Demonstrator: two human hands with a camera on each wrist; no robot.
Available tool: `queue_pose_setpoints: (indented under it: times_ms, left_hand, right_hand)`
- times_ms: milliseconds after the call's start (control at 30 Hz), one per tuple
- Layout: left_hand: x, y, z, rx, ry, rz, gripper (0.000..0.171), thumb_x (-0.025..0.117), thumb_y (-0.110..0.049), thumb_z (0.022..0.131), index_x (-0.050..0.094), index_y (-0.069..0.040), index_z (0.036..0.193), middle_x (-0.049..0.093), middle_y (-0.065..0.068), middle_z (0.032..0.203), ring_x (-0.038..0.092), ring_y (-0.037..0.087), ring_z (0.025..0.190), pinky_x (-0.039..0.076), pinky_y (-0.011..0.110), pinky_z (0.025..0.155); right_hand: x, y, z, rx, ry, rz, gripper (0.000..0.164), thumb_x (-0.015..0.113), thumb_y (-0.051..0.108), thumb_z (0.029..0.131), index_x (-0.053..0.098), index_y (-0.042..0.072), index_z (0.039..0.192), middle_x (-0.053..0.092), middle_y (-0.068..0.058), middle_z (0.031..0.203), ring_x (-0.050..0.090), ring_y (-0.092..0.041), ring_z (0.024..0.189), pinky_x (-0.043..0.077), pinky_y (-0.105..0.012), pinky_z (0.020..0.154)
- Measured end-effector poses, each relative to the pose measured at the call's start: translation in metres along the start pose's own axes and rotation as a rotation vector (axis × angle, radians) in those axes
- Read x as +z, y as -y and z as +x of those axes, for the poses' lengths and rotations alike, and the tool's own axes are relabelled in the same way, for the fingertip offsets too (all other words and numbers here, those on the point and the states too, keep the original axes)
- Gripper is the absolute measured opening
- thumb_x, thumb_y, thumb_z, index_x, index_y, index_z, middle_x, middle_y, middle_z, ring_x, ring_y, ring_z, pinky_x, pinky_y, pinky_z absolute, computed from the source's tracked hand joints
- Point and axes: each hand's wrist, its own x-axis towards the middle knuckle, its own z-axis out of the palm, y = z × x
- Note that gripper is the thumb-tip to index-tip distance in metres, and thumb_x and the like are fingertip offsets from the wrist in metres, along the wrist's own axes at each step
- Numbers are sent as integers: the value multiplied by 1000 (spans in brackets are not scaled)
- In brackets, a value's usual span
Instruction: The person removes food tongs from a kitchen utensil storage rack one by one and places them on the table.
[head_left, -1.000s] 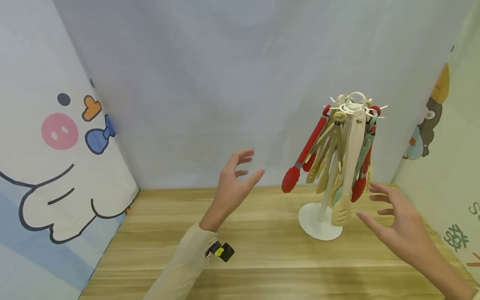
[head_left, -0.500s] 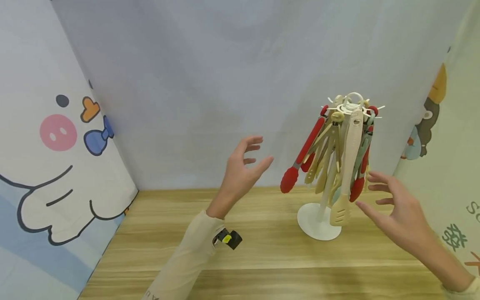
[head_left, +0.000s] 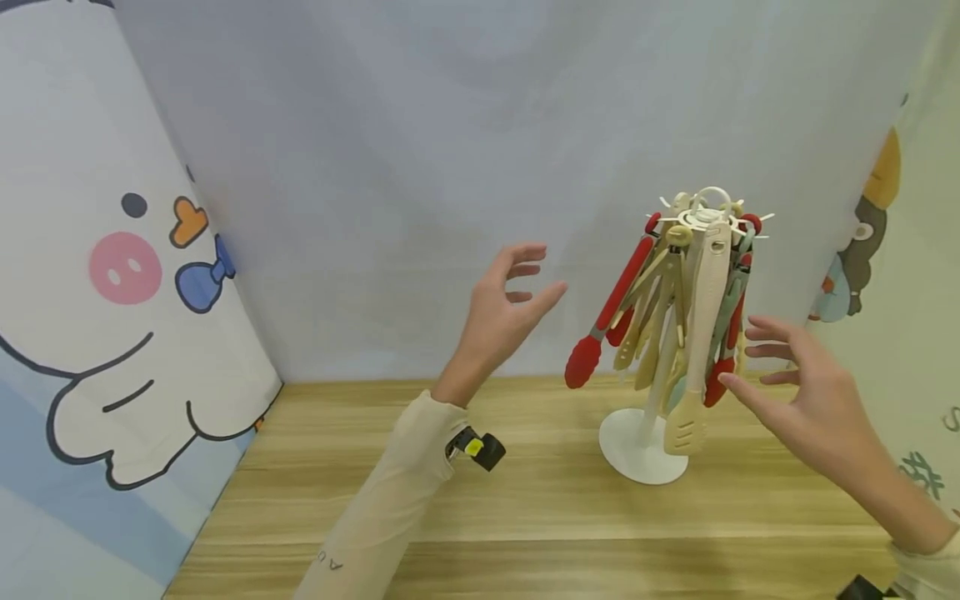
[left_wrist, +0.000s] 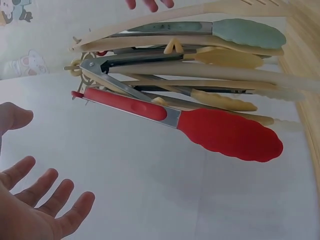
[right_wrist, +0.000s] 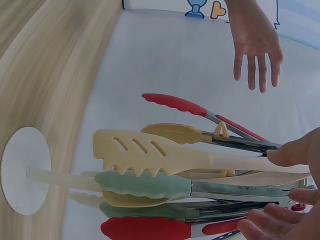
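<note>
A white utensil stand (head_left: 628,460) is hung all round with kitchen tools. Red-tipped tongs (head_left: 622,283) splay out on its left side, and a cream slotted turner (head_left: 684,425) hangs in front. My left hand (head_left: 491,321) hovers left of the red tongs, fingers apart and loosely bent, holding nothing. On the other side, my right hand (head_left: 813,400) has its thumb near the turner's handle and its fingers beside the right-hand red tongs. In the right wrist view the thumb overlaps the handle, and green-tipped tongs (right_wrist: 145,185) lie just below the turner.
The stand's round base rests on a wood-grain table (head_left: 525,508). A pale cloth backdrop (head_left: 420,167) rises behind it, with a cartoon-printed panel (head_left: 67,192) at left and another printed panel (head_left: 922,275) at right. White hooks (head_left: 707,218) ring the stand's top.
My left hand has risen and moved right, closer to the stand. My right hand has also risen along the tools' right side. The hung tools keep their places.
</note>
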Motion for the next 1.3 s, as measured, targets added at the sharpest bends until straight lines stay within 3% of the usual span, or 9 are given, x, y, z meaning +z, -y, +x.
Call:
queue_pose_setpoints:
  times_ms: [200,567,933,1300]
  left_hand:
    - [7,-4,12,-5,13,-5,47,69,-28,87,52,-18,129,54,-6,127,51,10,112,46,34,89]
    - [17,-13,29,21,62,0,47,68,-29,88,51,-17,129,54,-6,125,51,7,110,46,28,87]
    - [21,-22,42,35,98,31,46,67,-29,88,50,-17,129,53,-6,124,50,5,109,45,23,86]
    - [26,-31,52,40,127,55,45,67,-29,88,51,-18,128,53,-5,125,50,8,108,47,25,83]
  right_hand:
    - [-1,1,10,-14,-13,-8,66,78,-4,72,49,2,131,51,13,111,50,7,97,41,-5,72]
    - [0,8,28,-1,-56,35,64,74,-8,74,49,0,131,54,7,107,51,5,95,41,-4,70]
    - [-1,16,40,-28,-114,12,59,75,-8,73,53,-2,127,53,11,103,52,4,92,41,-4,69]
    - [1,21,49,-87,-132,-27,59,75,-9,71,55,-1,126,61,-11,107,53,8,85,40,-4,64]
